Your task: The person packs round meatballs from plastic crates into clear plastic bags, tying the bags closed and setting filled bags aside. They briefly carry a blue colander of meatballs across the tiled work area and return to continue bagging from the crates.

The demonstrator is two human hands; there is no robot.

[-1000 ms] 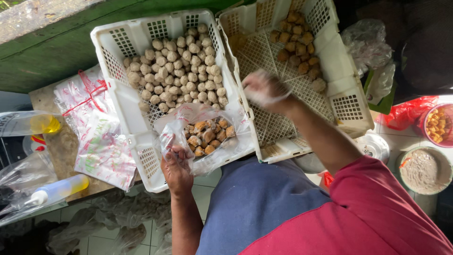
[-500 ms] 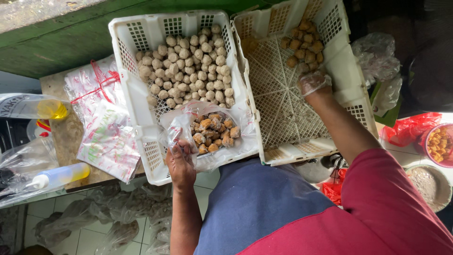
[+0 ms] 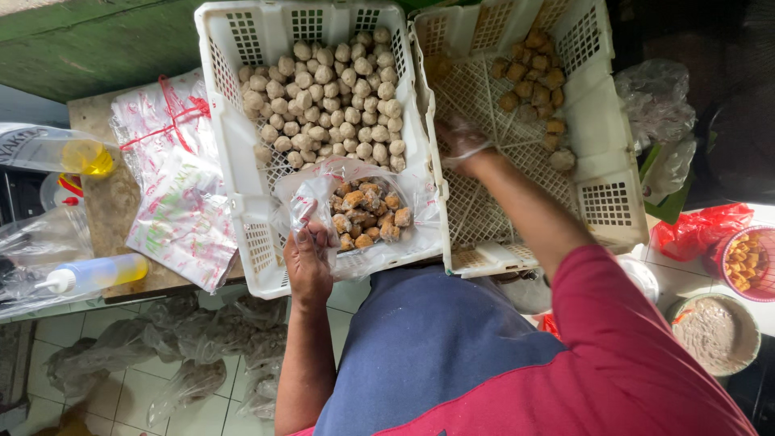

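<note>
My left hand (image 3: 307, 260) pinches the near edge of a clear plastic bag (image 3: 323, 187) and holds it open; brown fried pieces (image 3: 365, 214) lie inside. The bag rests in the left white crate (image 3: 226, 121), in front of a heap of pale round balls (image 3: 331, 101). My right hand (image 3: 460, 141), in a thin clear glove, is over the mesh floor of the right white crate (image 3: 597, 202), close to its left wall. Its fingers are curled and blurred, so I cannot see whether they hold anything. More brown fried pieces (image 3: 534, 81) lie at that crate's far side.
Printed plastic bags (image 3: 173, 194) lie on a wooden board left of the crates. Two squeeze bottles with yellow liquid (image 3: 85, 157) (image 3: 97, 273) lie at the far left. At right are a red bowl of fried bits (image 3: 747, 262), a bowl of brown paste (image 3: 714, 333) and crumpled bags (image 3: 654, 93).
My right hand went from beside the bag out to the fried pieces in the right crate, then came back toward that crate's left wall. My left hand kept hold of the bag.
</note>
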